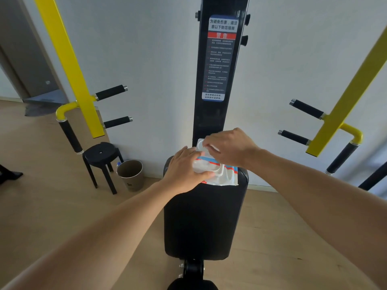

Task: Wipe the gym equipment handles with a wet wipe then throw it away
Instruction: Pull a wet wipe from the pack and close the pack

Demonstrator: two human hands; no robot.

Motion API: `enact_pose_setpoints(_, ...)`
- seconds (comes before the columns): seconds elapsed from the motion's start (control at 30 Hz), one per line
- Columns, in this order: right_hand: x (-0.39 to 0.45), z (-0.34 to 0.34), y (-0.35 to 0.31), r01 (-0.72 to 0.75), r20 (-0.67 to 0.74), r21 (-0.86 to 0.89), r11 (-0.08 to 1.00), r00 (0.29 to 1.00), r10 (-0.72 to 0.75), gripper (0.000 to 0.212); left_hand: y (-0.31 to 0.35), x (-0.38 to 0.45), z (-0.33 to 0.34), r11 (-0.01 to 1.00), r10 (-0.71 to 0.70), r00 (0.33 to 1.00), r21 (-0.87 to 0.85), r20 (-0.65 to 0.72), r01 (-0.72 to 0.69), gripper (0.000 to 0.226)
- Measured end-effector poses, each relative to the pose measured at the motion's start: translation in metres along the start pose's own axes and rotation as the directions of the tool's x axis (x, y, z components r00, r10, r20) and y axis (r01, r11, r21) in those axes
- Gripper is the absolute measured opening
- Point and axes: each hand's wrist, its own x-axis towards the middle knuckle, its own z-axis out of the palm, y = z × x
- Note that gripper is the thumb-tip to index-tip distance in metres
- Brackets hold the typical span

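I have the soft white wet-wipe pack with blue and red stripes (217,174) lying on the far end of the black padded seat (201,216), just in front of the black upright post bearing a warning label (217,59). Its white flip lid (200,145) stands open at the far side. To pull a wipe cleanly, I judge the pack must be pinned flat so it does not lift with the sheet, and the draw should go straight up.

My left hand (184,170) lies over the pack's left side, fingers mostly straight and pressing down, thumb along the near edge. My right hand (228,149) reaches in from the right, wrist bent, fingers curled down at the opening; I cannot tell whether they pinch a wipe yet.

The black foam-grip handles on the yellow steel arms, left (111,92) and right (306,108), wait unwiped. A tan waste bin (130,174) stands at far left beside a black plastic stool (100,153).
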Motion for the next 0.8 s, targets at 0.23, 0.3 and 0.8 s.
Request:
enact_pose_setpoints(0.23, 0.009, 0.017, -0.013, -0.187, -0.049, 0.296, 0.937, 0.976, 0.210, 0.016, 0.001, 0.005, 0.004, 0.999, -0.023, 0.999, -0.045, -0.032, 0.021, 0.051)
enact_pose_setpoints(0.3, 0.008, 0.019, -0.011, -0.254, -0.011, 0.426, 0.869, 0.958, 0.285, 0.013, 0.001, 0.007, 0.008, 0.997, -0.035, 0.997, -0.068, -0.067, 0.030, 0.044)
enact_pose_setpoints(0.8, 0.009, 0.012, -0.003, -0.238, 0.241, 0.257, 0.937, 0.954, 0.176, 0.018, -0.002, 0.015, 0.015, 0.999, 0.015, 0.975, 0.031, -0.220, -0.008, 0.033)
